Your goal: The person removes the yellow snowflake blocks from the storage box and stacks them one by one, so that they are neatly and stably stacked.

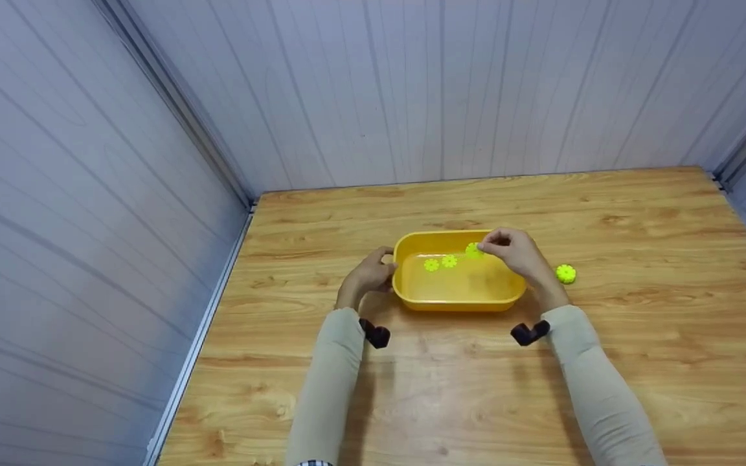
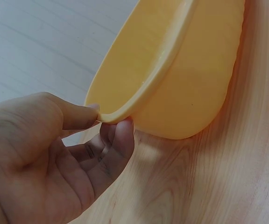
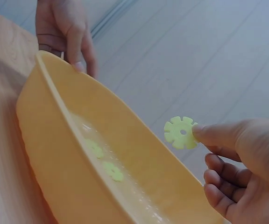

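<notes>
A yellow plastic basin [image 1: 460, 306] sits on the wooden table. My left hand [image 1: 369, 274] pinches its left end, thumb on the rim and fingertips below it on the outer wall, as the left wrist view shows. Between thumb and fingers, my right hand [image 1: 520, 255] holds a notched, flower-shaped plastic disc [image 3: 175, 133] with a small centre hole, raised over the basin's right part. Two like discs, one [image 1: 431, 265] left of the other [image 1: 449, 261], lie flat on the basin's floor.
Just right of my right wrist, a small stack of the same yellow-green discs [image 1: 565, 274] stands on the table [image 1: 658, 323]. White panelled walls [image 1: 412, 97] rise at the back and both sides. A black wrist mount [image 1: 375, 333] juts inward from the left sleeve, another [image 1: 530, 333] from the right.
</notes>
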Available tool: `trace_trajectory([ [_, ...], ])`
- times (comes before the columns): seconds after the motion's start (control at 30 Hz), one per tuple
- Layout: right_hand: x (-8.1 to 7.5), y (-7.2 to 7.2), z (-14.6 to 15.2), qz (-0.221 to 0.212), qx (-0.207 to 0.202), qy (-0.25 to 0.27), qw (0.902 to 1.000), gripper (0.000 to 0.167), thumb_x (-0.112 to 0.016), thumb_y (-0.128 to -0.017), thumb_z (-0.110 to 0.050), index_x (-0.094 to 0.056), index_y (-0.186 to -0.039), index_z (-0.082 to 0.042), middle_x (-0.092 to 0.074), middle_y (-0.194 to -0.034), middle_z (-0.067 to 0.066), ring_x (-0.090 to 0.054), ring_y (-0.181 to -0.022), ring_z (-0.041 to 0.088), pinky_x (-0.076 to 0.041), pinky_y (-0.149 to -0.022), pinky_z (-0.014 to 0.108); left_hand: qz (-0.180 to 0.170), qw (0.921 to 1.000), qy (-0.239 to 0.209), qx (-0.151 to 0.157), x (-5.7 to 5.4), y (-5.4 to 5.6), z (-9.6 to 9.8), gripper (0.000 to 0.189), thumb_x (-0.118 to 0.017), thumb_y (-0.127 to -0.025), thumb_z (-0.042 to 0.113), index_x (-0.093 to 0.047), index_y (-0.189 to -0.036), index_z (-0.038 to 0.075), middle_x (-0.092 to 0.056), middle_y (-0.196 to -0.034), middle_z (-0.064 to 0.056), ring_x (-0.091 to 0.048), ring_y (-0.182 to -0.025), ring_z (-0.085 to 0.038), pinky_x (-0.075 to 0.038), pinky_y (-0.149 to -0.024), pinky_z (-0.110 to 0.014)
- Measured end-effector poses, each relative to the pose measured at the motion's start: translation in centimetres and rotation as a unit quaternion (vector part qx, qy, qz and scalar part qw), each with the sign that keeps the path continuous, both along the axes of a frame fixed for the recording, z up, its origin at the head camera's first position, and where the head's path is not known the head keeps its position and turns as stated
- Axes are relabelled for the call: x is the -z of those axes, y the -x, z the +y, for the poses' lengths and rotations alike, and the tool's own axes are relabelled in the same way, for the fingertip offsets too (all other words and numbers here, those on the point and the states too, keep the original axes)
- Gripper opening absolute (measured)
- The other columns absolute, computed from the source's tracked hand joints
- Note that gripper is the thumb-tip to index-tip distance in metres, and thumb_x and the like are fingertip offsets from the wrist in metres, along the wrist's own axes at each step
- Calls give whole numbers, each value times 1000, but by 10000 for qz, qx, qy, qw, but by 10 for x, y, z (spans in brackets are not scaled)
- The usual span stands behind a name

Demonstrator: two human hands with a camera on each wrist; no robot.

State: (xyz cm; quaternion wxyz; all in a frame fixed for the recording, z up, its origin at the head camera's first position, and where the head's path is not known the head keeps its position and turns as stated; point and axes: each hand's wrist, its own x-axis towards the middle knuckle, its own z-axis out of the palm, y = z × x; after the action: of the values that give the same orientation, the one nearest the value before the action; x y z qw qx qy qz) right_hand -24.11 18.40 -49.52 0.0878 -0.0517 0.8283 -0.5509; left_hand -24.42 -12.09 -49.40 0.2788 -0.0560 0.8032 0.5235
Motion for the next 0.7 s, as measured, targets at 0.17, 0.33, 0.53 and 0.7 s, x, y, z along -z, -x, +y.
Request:
trace_trajectory([
  [0.17,-3,-1,16,35,203,-123,9997,38,-62,-92,-38,-63,-107,-3,-59,-105,9,-52,-96,25,-47,-78,24,17,10000,13,7,-1,-1,0,43,-43,-102,17,-37,-144,13,-54,-88,-9,-51,-67,-14,-51,-81,-41],
  [0.33,-6,-4,30,20,388,-173,9991,38,-61,-93,-38,-62,-109,-4,-58,-105,7,-51,-95,23,-46,-82,30,105,9999,33,93,0,-1,-1,43,-43,-102,17,-36,-144,14,-55,-87,-9,-51,-67,-14,-51,-83,-43],
  [0.53,-4,-6,48,29,572,-143,9983,40,-60,-93,-39,-62,-110,-4,-59,-106,4,-51,-100,22,-43,-83,25,141,9999,-22,81,1,-1,-2,41,-42,-102,18,-37,-143,16,-58,-90,-12,-52,-65,-14,-50,-81,-43],
  [0.7,0,-8,65,4,692,-158,9975,46,-60,-91,-44,-61,-113,-3,-59,-108,2,-51,-107,25,-44,-87,28,144,9999,-15,93,1,-1,-2,41,-42,-102,17,-38,-143,16,-58,-91,-12,-52,-66,-14,-50,-84,-45],
])
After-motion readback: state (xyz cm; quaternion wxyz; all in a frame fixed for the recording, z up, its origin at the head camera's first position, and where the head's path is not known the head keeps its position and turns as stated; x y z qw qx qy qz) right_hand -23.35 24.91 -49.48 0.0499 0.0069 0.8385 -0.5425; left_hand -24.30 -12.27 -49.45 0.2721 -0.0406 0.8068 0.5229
